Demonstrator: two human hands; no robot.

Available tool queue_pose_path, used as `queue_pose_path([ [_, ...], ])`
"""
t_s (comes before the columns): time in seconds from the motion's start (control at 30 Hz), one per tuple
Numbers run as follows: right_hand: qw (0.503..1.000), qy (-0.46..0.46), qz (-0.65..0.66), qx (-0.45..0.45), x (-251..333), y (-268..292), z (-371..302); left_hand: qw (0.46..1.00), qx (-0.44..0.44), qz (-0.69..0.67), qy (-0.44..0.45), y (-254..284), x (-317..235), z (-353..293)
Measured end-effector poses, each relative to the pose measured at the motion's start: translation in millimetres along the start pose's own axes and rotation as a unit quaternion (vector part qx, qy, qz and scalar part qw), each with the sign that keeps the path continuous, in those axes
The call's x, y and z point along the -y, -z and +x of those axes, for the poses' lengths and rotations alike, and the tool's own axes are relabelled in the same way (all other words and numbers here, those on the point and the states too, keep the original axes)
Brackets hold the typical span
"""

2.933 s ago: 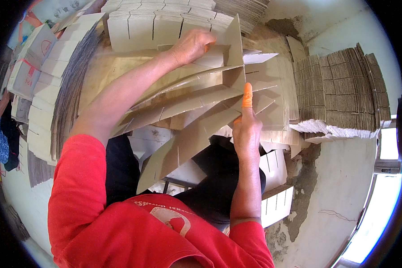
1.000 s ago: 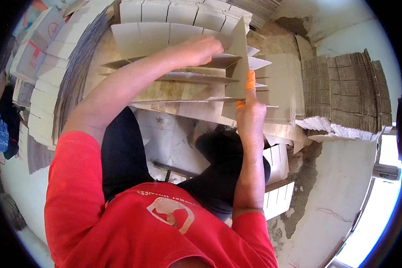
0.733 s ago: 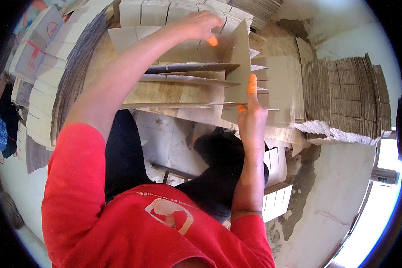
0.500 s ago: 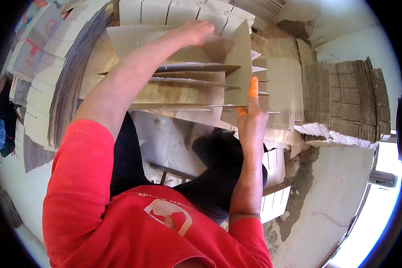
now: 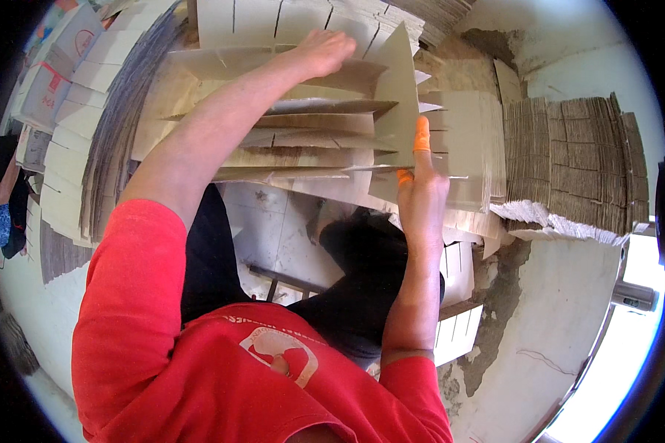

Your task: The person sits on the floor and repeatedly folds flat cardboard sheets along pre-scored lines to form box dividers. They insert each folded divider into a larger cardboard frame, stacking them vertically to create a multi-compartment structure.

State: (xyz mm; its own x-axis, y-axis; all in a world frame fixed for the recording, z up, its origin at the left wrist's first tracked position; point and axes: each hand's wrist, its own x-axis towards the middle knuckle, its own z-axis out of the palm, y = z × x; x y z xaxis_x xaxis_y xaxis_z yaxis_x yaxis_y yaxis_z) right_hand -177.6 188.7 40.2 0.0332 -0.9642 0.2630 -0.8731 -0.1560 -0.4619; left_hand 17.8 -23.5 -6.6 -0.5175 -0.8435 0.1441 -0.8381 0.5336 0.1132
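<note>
A cross strip of grey cardboard (image 5: 396,96) stands upright, with several long cardboard strips (image 5: 303,138) slotted into it and reaching left. My right hand (image 5: 423,177) grips the near end of the cross strip. Orange covers sit on its thumb and index finger; the index finger lies along the strip's right face. My left hand (image 5: 326,53) is closed at the far side, above the farthest long strip (image 5: 222,63). Its curled fingers hide whatever may be in them. Just beyond it lies a stack of slotted cardboard sheets (image 5: 255,18).
Beneath the strips is a wooden board (image 5: 155,111). Stacked cardboard (image 5: 569,155) stands at right, more sheets (image 5: 89,118) at left, with a white box (image 5: 63,48) on them. Flat sheets (image 5: 469,148) lie right of the cross strip. Part of another person (image 5: 0,207) shows at far left.
The farthest long strip now sits lower and more level along the far side. Both hands have shifted only slightly; my right hand is a little farther away with the cross strip.
</note>
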Motion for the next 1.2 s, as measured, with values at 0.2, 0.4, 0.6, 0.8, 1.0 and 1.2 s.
queue_pose_path([
  [0.2, 0.999, -0.015, 0.03, 0.011, -0.7, 1.6, 5.8, 0.996, 0.084, -0.027, 0.002, 8.5, 2.7, -1.6],
  [0.4, 0.999, -0.023, 0.026, 0.016, 5.1, 4.3, 5.9, 0.988, 0.153, -0.022, 0.027, 6.8, 8.8, 4.5],
  [0.6, 0.999, -0.018, 0.009, 0.035, 6.2, 6.7, 7.2, 0.986, 0.148, -0.065, 0.041, 18.3, -1.7, 4.7],
  [0.8, 0.999, 0.01, 0.036, 0.035, 11.3, 15.8, 14.6, 0.999, 0.011, -0.04, 0.008, 2.1, -2.8, 2.7],
  [1.0, 0.996, 0.006, -0.007, 0.09, 9.5, 12.5, 19.9, 0.988, 0.133, -0.063, 0.045, -0.6, 2.6, 12.9],
  [1.2, 0.997, 0.022, -0.017, 0.066, -0.7, 11.7, 18.9, 0.978, -0.067, -0.186, -0.06, 45.1, -30.2, -18.1],
])
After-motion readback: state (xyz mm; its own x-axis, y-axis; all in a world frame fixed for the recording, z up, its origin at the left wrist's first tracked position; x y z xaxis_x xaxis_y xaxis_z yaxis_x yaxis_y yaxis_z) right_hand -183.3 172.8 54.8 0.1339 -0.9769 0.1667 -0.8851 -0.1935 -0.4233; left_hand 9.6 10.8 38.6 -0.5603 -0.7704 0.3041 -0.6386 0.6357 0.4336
